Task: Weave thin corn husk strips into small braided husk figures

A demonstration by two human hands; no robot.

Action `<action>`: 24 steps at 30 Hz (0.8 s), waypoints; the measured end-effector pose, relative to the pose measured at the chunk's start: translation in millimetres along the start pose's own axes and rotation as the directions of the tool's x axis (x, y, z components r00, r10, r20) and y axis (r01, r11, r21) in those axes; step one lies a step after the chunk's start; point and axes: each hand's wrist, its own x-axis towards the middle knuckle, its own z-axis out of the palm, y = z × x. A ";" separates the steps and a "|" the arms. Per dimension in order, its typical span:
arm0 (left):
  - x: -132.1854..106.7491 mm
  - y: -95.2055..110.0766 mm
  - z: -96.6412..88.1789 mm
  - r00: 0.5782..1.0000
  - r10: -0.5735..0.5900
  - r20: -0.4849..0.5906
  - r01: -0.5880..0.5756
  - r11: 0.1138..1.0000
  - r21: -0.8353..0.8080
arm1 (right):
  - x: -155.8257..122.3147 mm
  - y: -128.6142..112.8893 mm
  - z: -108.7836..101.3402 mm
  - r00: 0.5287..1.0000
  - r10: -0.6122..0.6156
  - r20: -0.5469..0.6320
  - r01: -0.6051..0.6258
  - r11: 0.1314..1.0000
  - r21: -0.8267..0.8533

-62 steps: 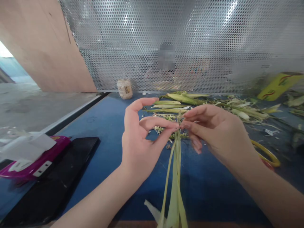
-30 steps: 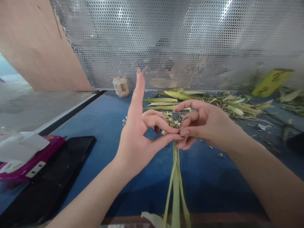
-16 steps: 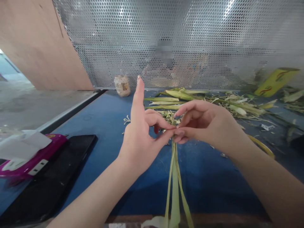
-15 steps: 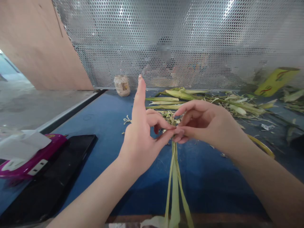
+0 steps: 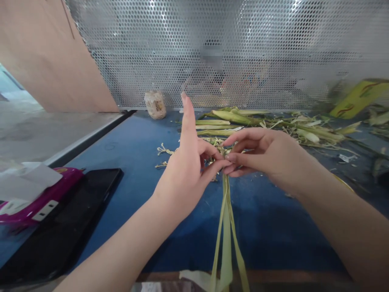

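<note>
Long pale-green leaf strips (image 5: 226, 227) hang from between my fingertips down past the table's front edge. My left hand (image 5: 185, 170) pinches their upper end between thumb and a bent finger, while its index finger points straight up. Meeting it at the same spot, my right hand (image 5: 258, 156) pinches the strips too, its index finger arched above. The fingers hide where the strips come together. Just behind the fingertips lie small plant scraps (image 5: 215, 142), and a little knotted piece of plant fibre (image 5: 165, 150) is left of them on the blue table (image 5: 121, 227).
Green stalks and leaves (image 5: 237, 117) lie along the back, with more scraps at right. A yellow box (image 5: 358, 99) leans at back right, and a wrapped jar-like object (image 5: 155, 104) stands at back left. A black phone-like slab (image 5: 67, 219) and a magenta power strip (image 5: 45, 202) lie left. Perforated metal (image 5: 182, 48) walls the back.
The view has shifted slightly. Both hands stay pinched together on the strips; my right thumb and fingers have shifted a little at the pinch point.
</note>
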 end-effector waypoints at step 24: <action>-3.9 2.4 4.7 0.994 -0.110 -0.025 0.096 0.942 -0.323 | -1.1 -3.8 8.8 0.967 -0.166 -0.192 0.169 0.986 -0.002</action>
